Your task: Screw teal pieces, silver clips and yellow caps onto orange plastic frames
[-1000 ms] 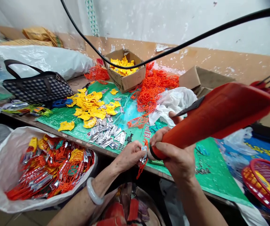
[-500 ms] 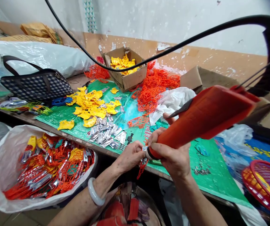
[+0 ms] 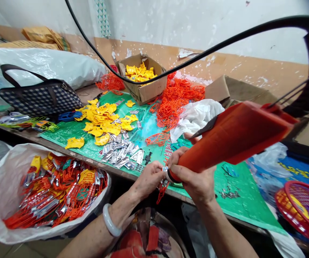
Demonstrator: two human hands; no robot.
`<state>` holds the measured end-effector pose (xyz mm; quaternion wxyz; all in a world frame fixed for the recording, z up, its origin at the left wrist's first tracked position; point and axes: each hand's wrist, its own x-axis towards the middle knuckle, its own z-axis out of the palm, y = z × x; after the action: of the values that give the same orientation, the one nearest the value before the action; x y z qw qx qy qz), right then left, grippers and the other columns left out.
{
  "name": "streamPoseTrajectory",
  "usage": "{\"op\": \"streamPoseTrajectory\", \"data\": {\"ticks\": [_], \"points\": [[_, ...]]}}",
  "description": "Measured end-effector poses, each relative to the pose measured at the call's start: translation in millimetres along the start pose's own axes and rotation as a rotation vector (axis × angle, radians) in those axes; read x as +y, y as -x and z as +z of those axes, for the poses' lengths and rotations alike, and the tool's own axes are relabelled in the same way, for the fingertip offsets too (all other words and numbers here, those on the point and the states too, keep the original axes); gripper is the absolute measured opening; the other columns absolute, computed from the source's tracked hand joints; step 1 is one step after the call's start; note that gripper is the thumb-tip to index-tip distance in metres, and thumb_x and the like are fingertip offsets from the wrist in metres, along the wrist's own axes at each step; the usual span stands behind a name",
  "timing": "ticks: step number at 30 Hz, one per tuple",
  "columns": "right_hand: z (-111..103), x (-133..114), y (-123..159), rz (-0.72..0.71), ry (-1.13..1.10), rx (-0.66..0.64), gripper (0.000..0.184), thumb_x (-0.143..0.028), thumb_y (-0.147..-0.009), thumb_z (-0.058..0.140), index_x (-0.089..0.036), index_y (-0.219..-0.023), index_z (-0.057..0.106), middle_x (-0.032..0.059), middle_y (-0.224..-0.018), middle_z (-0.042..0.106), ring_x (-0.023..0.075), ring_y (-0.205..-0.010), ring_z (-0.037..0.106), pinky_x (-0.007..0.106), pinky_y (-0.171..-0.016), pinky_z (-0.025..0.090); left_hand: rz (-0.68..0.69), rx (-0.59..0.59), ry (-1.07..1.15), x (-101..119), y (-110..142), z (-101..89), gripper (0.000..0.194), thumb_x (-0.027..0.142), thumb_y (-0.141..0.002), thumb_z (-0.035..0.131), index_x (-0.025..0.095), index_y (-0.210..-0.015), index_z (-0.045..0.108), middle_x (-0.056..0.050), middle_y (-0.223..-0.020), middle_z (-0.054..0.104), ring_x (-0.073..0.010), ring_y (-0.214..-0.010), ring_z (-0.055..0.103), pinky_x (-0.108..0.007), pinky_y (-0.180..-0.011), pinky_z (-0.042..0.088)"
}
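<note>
1. The left hand [image 3: 148,180] pinched a small orange frame [image 3: 161,194] with its silver plate [image 3: 165,168] between thumb and fingers, just in front of the near edge of the table [image 3: 116,173].

2. The right hand [image 3: 199,184] was closed around the narrow front end of the red tool [image 3: 235,136], whose tip met the small piece right beside the left fingers. The tool's wide end tilted up and away to the right, and its black lever [image 3: 206,127] lay along the upper side.

3. The frame looked light, thin and open, probably springy and easy to bend. The plate looked stiff and smooth, perhaps a little slippery. Holding both flat together by the edge seemed the surest way, with the fingertips kept off the tip.

4. The tool looked bulky and likely the heavier thing, with a hard, smooth shell. A full grip low near the nose seemed best for steering, though the wide end might have pulled it off line.

5. Loose silver plates [image 3: 122,152] lay beside yellow pieces [image 3: 103,118] on the green sheet [image 3: 243,181]; they looked easy to scatter. Tangled orange frames [image 3: 173,96] lay behind, and would probably snag if tugged from the middle.
</note>
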<state>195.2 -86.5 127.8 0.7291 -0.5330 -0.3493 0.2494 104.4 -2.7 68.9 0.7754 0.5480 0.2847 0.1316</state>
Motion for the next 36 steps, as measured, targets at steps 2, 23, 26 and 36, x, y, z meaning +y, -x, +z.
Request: {"op": "streamPoseTrajectory", "data": {"ticks": [2, 23, 26, 36], "points": [[0, 1, 1, -0.012, 0.009, 0.002, 0.009, -0.020, -0.065, 0.072, -0.018, -0.065, 0.063, -0.0021, -0.065, 0.057, 0.0134, -0.056, 0.055, 0.031, -0.055, 0.050, 0.001, 0.010, 0.009, -2, -1, 0.3, 0.017, 0.028, -0.065, 0.066, 0.018, -0.073, 0.053, 0.008, -0.052, 0.049, -0.0067, -0.043, 0.039, -0.019, -0.043, 0.027], [-16, -16, -11, -0.104, -0.148, 0.240, 0.014, -0.011, -0.062, 0.075, -0.018, -0.072, 0.066, -0.0017, -0.065, 0.061, 0.0138, -0.056, 0.059, 0.028, -0.051, 0.053, -0.049, 0.014, 0.061, -6, 14, -30.5, 0.027, 0.044, -0.080, 0.064, 0.020, -0.082, 0.052, 0.007, -0.063, 0.054, -0.0040, -0.044, 0.042, -0.016, -0.040, 0.029], [-21, -11, -7, -0.036, -0.138, 0.277, 0.015, -0.015, -0.060, 0.078, -0.016, -0.070, 0.066, -0.0003, -0.065, 0.060, 0.0156, -0.055, 0.059, 0.026, -0.039, 0.049, -0.056, 0.026, 0.100, -8, 14, -29.6, 0.027, 0.042, -0.080, 0.064, 0.019, -0.083, 0.052, 0.007, -0.064, 0.055, -0.0038, -0.044, 0.041, -0.015, -0.040, 0.028], [-46, 3, -15, -0.006, -0.004, 0.417, 0.027, -0.018, -0.058, 0.083, -0.015, -0.078, 0.065, -0.0001, -0.071, 0.062, 0.0126, -0.050, 0.054, 0.026, -0.038, 0.045, -0.030, -0.026, 0.234, -5, 24, -28.2, 0.032, 0.024, -0.067, 0.077, 0.015, -0.092, 0.060, 0.001, -0.073, 0.062, -0.0056, -0.054, 0.051, -0.016, -0.043, 0.030]]}}
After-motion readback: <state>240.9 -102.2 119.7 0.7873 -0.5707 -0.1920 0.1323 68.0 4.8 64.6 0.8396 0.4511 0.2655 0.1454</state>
